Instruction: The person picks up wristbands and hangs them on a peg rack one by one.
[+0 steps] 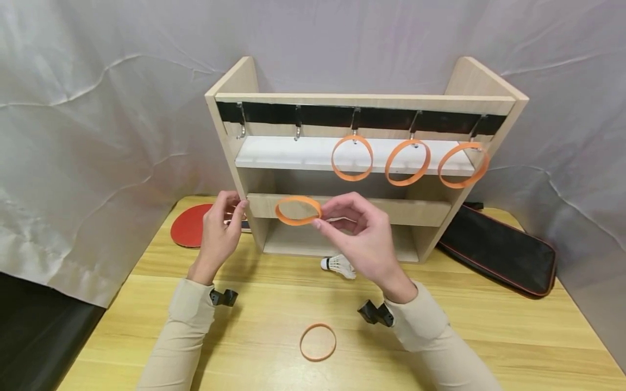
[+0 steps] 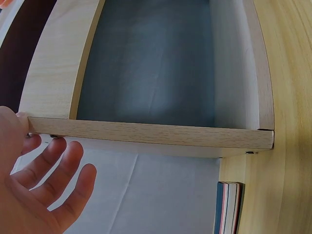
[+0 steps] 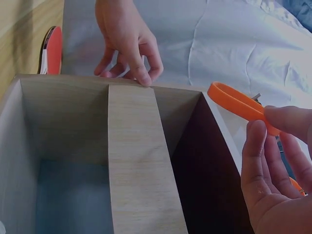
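Note:
In the head view my right hand point(image 1: 364, 233) pinches an orange ring point(image 1: 298, 210) between thumb and fingertips, in front of the wooden shelf unit point(image 1: 352, 209). The ring is tilted and apart from the hooks; the right wrist view shows the same orange ring point(image 3: 234, 101). At the unit's left side panel, my left hand point(image 1: 222, 231) touches the front edge with its thumb, its fingers loosely bent along the outside. Three orange rings point(image 1: 408, 182) hang from the middle and right hooks. Two bare hooks point(image 1: 298, 125) are on the left. Another orange ring point(image 1: 318, 360) lies on the table.
A white shuttlecock point(image 1: 339, 265) lies at the unit's base. To the left is a red table tennis bat point(image 1: 188, 225), partly behind my left hand. A black case with red piping point(image 1: 499, 250) lies on the right. Grey cloth point(image 1: 122, 136) surrounds the wooden table point(image 1: 264, 326).

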Available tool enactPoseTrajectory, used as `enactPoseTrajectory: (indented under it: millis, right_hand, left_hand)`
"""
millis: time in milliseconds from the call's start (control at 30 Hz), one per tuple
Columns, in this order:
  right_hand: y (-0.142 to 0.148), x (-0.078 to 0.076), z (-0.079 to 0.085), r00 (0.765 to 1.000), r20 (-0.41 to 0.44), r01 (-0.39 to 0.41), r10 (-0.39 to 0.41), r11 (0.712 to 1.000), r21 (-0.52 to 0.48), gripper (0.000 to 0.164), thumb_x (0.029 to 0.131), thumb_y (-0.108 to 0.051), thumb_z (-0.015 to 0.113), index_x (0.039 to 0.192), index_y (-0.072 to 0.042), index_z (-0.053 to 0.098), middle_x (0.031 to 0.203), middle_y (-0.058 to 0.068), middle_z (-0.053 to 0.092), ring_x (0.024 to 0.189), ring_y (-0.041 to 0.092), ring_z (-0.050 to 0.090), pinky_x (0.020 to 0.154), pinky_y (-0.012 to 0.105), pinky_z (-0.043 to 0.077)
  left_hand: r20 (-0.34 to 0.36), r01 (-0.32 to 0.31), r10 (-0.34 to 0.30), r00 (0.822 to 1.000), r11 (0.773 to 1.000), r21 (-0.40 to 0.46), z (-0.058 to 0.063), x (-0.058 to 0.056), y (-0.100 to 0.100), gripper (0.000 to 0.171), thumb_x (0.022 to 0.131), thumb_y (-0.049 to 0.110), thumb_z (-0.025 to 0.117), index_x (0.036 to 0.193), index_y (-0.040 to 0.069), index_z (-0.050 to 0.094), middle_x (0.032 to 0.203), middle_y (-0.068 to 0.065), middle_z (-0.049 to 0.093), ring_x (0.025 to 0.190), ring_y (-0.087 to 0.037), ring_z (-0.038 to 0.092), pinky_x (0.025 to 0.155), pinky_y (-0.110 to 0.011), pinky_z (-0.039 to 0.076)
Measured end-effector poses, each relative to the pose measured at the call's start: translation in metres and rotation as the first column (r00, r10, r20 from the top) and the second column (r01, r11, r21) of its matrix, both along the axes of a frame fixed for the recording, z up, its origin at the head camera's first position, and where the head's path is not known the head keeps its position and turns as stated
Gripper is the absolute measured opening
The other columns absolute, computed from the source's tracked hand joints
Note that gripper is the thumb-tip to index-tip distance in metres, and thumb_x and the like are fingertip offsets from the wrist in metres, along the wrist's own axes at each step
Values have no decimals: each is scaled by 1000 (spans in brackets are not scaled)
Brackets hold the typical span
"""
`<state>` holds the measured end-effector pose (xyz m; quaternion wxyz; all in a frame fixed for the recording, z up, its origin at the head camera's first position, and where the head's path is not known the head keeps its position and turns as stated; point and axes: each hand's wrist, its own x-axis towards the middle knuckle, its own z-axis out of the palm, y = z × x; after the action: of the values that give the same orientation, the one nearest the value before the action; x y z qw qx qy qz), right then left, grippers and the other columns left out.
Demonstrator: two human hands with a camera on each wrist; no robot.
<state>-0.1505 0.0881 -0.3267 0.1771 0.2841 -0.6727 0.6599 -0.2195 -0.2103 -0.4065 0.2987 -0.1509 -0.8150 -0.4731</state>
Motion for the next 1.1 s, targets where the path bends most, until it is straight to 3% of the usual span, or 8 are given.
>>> enactPoseTrajectory:
  millis: [167, 433, 933, 1100]
  right_hand:
    - [-2, -1, 4, 1000, -27, 9, -10, 999, -30, 28, 85, 16, 83, 109, 8, 71, 104, 23, 78, 93, 9, 80, 80, 32, 68]
    - [-1, -3, 12, 998, -51, 27, -31, 997, -68, 25, 85, 18, 82, 106, 11, 70, 99, -6, 78, 91, 9, 79, 80, 30, 68]
    - [-16, -10, 38, 994, -76, 70, -79, 992, -106, 24, 87, 11, 85, 107, 9, 72, 99, -5, 79, 93, 14, 80, 85, 34, 68]
    - [-19, -16, 43, 993, -91, 66, -78, 989, -132, 23, 87, 11, 84, 106, 10, 71, 98, 0, 80, 92, 14, 80, 85, 34, 68]
  left_hand:
    - [1, -4, 4, 1000, 1000, -9, 0, 0, 0, 17, 109, 11, 66, 120, -1, 65, 105, -19, 76, 83, -35, 72, 71, -8, 53]
    - [-3, 2, -2, 1000, 1000, -11, 0, -2, -1, 18, 109, 11, 67, 120, -2, 64, 104, -19, 76, 83, -32, 71, 71, -7, 52]
    - [-10, -5, 5, 1000, 1000, -3, -1, -2, -2, 17, 109, 11, 66, 118, -3, 64, 100, -18, 75, 81, -34, 71, 70, -6, 52]
    - [-8, -12, 12, 1000, 1000, -15, -1, -2, -1, 17, 109, 11, 67, 118, -3, 65, 100, -17, 76, 81, -27, 70, 70, -7, 53]
